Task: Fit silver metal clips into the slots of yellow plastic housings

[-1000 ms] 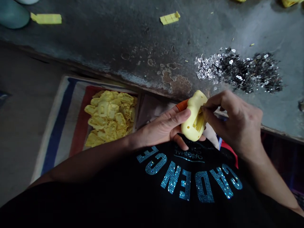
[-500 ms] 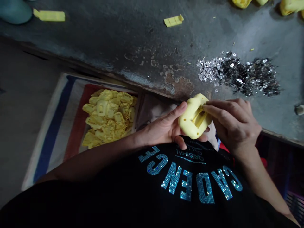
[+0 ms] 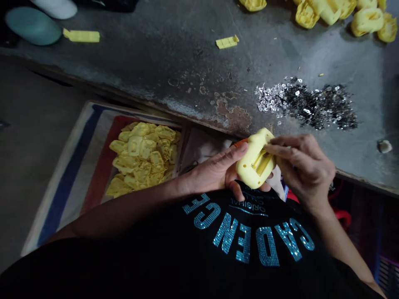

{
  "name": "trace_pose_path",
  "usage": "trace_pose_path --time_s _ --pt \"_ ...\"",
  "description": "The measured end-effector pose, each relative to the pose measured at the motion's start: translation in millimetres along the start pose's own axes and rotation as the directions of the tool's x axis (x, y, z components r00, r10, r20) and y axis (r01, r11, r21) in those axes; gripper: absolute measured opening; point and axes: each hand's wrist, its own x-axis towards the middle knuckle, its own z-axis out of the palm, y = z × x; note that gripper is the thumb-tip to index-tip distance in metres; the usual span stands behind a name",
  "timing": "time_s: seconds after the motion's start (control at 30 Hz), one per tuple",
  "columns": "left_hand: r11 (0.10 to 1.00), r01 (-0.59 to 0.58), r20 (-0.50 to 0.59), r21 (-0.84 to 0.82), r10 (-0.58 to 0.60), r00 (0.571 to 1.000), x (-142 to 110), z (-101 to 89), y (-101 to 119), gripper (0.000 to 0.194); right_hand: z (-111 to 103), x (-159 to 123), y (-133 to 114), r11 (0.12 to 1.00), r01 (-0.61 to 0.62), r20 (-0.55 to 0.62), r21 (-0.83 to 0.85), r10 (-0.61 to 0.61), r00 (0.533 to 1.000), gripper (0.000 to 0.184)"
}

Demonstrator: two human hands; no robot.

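A rounded yellow plastic shell [image 3: 249,168] with a rectangular slot and small holes sits in my left hand [image 3: 222,166], thumb on its near face and fingers beneath. My right hand [image 3: 307,168] is at the slot, its fingertips pinched together at the upper part. What they pinch, if anything, is too small and hidden to name. Beyond the shell, on the grey worktop [image 3: 140,54], lies a heap of small shiny metal pieces [image 3: 311,106].
A lined box to the left holds many yellow plastic parts [image 3: 143,153]. More yellow shells [image 3: 368,20] lie at the back right. Flat yellow pieces [image 3: 227,42] and a green rounded object [image 3: 33,25] rest on the worktop. A small whitish lump [image 3: 384,146] is at right.
The view has shifted, showing more of the worktop's back. The shell stays in my left hand, slightly turned. My right fingertips remain at the slot.
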Motion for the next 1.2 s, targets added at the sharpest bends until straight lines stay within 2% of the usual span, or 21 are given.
trace_pose_path --time_s 0.1,0.17,0.3,0.47,0.57,0.63,0.67,0.73,0.8,0.9,1.0,1.1,1.2 --pt "0.999 -0.009 -0.051 0.045 0.011 0.999 -2 7.3 2 0.101 -12 17 11 0.982 -0.136 0.081 0.133 0.126 0.989 0.033" --pt "0.994 -0.025 -0.100 0.102 0.035 0.994 -4 15.2 5 0.104 -20 29 15 0.976 -0.147 0.208 0.163 0.112 0.972 0.039" --pt "0.976 -0.030 -0.192 0.214 0.072 0.979 -9 30.6 11 0.105 -31 48 12 0.994 -0.060 0.366 0.091 0.023 0.931 0.042" --pt "0.926 -0.021 -0.235 0.376 0.117 0.965 -10 34.7 13 0.095 -30 47 10 0.996 0.080 0.396 0.025 -0.084 0.915 0.045" --pt "0.870 0.012 -0.223 0.493 0.113 0.968 -9 35.0 14 0.090 -23 32 12 0.987 0.155 0.305 -0.042 -0.135 0.943 0.047" --pt "0.792 0.024 -0.234 0.610 0.151 0.961 -9 37.6 15 0.092 -17 17 14 0.980 0.178 0.155 -0.084 -0.163 0.974 0.051" --pt "0.732 0.023 -0.233 0.681 0.187 0.954 -9 39.6 16 0.092 -13 9 16 0.976 0.192 0.055 -0.103 -0.187 0.981 0.053" --pt "0.585 -0.004 -0.192 0.811 0.273 0.943 -8 44.0 17 0.088 -7 -7 19 0.968 0.205 -0.148 -0.143 -0.225 0.963 0.059" --pt "0.449 -0.056 -0.111 0.892 0.338 0.935 -5 48.5 17 0.086 -2 -21 24 0.969 0.163 -0.275 -0.186 -0.211 0.938 0.063" --pt "0.307 -0.116 -0.011 0.945 0.383 0.924 1 54.8 17 0.086 1 -32 33 0.969 0.067 -0.344 -0.238 -0.149 0.927 0.063" --pt "0.207 -0.146 0.049 0.967 0.410 0.911 8 59.4 18 0.080 1 -33 42 0.964 0.096 -0.410 -0.249 -0.194 0.891 0.062" --pt "0.160 -0.175 0.094 0.971 0.418 0.904 13 61.1 19 0.075 2 -30 49 0.965 0.146 -0.466 -0.218 -0.234 0.853 0.065" --pt "0.127 -0.213 0.138 0.969 0.434 0.890 16 60.2 20 0.067 2 -27 52 0.968 0.171 -0.486 -0.183 -0.240 0.841 0.069"
